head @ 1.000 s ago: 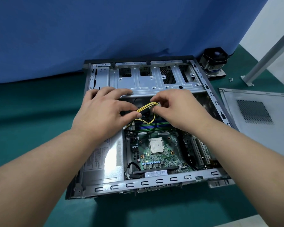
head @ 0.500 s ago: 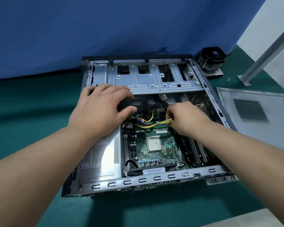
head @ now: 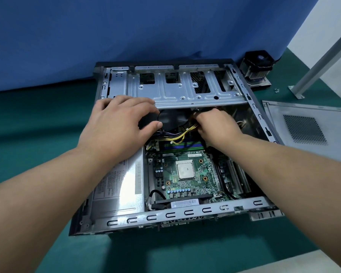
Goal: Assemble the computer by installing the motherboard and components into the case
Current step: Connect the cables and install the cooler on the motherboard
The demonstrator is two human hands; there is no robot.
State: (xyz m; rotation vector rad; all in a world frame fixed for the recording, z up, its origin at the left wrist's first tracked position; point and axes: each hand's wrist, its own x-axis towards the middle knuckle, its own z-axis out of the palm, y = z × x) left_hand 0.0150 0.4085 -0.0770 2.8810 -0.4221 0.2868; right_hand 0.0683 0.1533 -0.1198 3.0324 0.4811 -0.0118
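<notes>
The case [head: 177, 211] lies flat on its side on the green bench [head: 37, 119], open side up, so the person can reach straight down into it. The motherboard [head: 185, 174] already sits inside on the bottom, with its square chip facing up.

The right hand [head: 215, 125] is deep in the far part of the case, under the metal drive tray [head: 185, 91]. Its fingers are curled around the yellow wires [head: 182, 135], probably to take their plug to the right spot on the board. The plug itself is hidden behind the hand.

The left hand [head: 122, 123] rests on the far end of the silver power box [head: 118, 184]. Its fingers bend loosely over a dark bundle where the wires come out, likely to keep them out of the way; how tightly it holds them I cannot tell.

The side cover [head: 307, 131] lies flat beside the case, and the cooler fan [head: 256, 67] waits behind it, so both seem to come later.
</notes>
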